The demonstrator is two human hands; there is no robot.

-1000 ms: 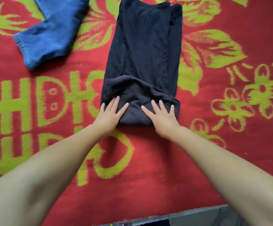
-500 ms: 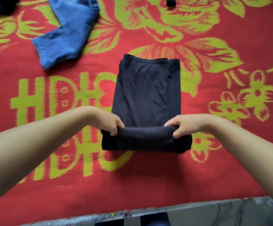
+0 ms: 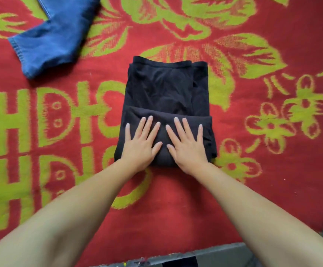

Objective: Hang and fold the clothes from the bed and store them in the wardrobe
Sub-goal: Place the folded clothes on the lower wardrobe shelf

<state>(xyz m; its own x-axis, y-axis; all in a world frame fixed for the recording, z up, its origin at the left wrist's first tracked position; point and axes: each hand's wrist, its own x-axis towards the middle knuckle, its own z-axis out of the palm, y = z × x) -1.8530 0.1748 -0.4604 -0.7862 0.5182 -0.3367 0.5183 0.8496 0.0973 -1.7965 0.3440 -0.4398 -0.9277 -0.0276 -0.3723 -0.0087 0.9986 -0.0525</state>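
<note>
Black garment (image 3: 166, 97): lies near the centre of the red bedcover (image 3: 253, 180), partly folded into a narrow stack. Its near portion is doubled over on top of the rest, forming a thicker band across the near end. The far hem lies flat and roughly straight; a narrower folded strip runs along the right-hand side.

Left hand (image 3: 140, 146): palm down on the left half of the doubled band, fingers straight and spread, pressing flat on the cloth. Nothing is pinched or curled round.

Right hand (image 3: 187, 146): palm down on the right half of the same band, fingers straight and spread, pressing flat. The two thumbs point toward each other with a small gap between them; the hands do not touch. Both wrists sit at the near edge of the garment, forearms bare.

Blue jeans (image 3: 54, 37): lie at the far left of the bedcover, well apart from the black garment, one leg end with its stitched hem pointing toward the near left. The upper part runs out of view.

Bedcover: red with a yellow-green pattern of flowers, leaves and block characters. A grey edge (image 3: 214, 253) shows along the near side of the bed
</note>
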